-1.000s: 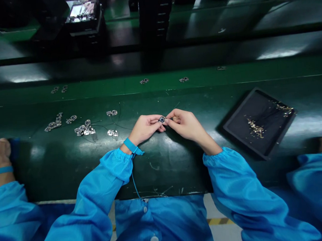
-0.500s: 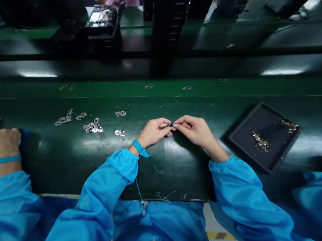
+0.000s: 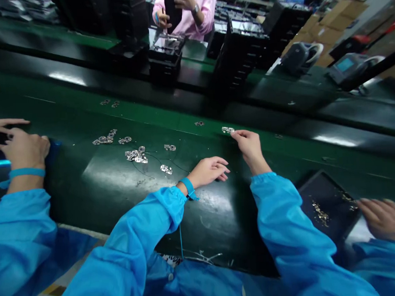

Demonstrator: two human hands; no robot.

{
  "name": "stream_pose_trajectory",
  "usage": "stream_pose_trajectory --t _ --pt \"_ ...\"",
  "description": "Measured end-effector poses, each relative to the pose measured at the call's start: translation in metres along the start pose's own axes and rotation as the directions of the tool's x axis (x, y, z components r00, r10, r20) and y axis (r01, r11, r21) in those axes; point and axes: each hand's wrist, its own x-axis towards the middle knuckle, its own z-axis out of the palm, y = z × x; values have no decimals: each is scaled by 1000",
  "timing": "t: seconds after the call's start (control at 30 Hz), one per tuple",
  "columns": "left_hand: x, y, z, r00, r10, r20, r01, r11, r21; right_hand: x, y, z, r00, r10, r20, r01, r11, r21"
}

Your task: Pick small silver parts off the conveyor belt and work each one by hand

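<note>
My right hand [image 3: 249, 147] reaches out over the green strip. Its thumb and fingertips pinch the edge of a small circuit board [image 3: 227, 129], which looks bright and silvery; I cannot tell whether the board is lifted. My left hand [image 3: 210, 170] hovers over the dark green worktop [image 3: 202, 219], its fingers loosely stretched and apart, with nothing visible in them. Left of that hand lie more circuit boards, one close by [image 3: 166, 169] and another farther back [image 3: 170, 147], some with thin dark wires. A small pile of boards [image 3: 136, 155] sits beyond them.
At right, a black tray [image 3: 320, 178] holds small gold-coloured parts [image 3: 321, 212]; a co-worker's hand [image 3: 385, 217] is at its edge. Another co-worker's hands [image 3: 26, 149] are at far left. Single boards [image 3: 199, 123] lie along the green strip. Across the bench, a person in pink [image 3: 202, 13] stands behind black stacks [image 3: 241, 51].
My hands have parted from the small dark piece they both held. The right hand has moved forward onto a circuit board; the left has opened. The view has tilted up and turned.
</note>
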Motion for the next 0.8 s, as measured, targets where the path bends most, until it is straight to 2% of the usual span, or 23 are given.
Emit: stream_pose_trajectory --t 0.07,0.17,0.23,0.27,0.33,0.4,0.47,0.53,0.6,0.73,0.8 --pt "-1 1 -1 1000 -17 16 17 1000 -5 22 -23 20 999 31 20 -29 995 -91" --pt "-1 1 -2 999 -32 34 33 999 -22 37 -52 46 998 45 -35 -51 982 -182" --pt "0 0 -2 998 -40 47 41 998 -38 35 -64 61 998 -35 -60 18 963 -267" --pt "1 -1 -2 998 -42 54 44 998 -45 32 -69 68 994 -103 -30 88 947 -310" --pt "4 -3 -2 997 -43 64 47 998 -51 25 -78 80 969 -209 133 244 897 -368" --pt "5 -4 -3 998 -29 51 30 999 -32 19 -87 91 925 -222 307 330 870 -367" --pt "5 -2 -4 1000 -19 17 20 1000 -24 15 -96 96 903 -214 372 348 871 -346" --pt "5 4 -5 998 -59 -19 57 994 -89 10 -103 92 904 -244 352 360 878 -315" --pt "5 12 -6 992 -116 -55 100 965 -241 3 -104 77 908 -300 293 377 891 -253" --pt "5 28 -14 980 -165 -112 80 838 -539 -36 -85 24 880 -458 127 458 888 30" --pt "5 33 -19 975 -196 -105 88 773 -629 -64 -67 -2 851 -514 107 505 857 101"
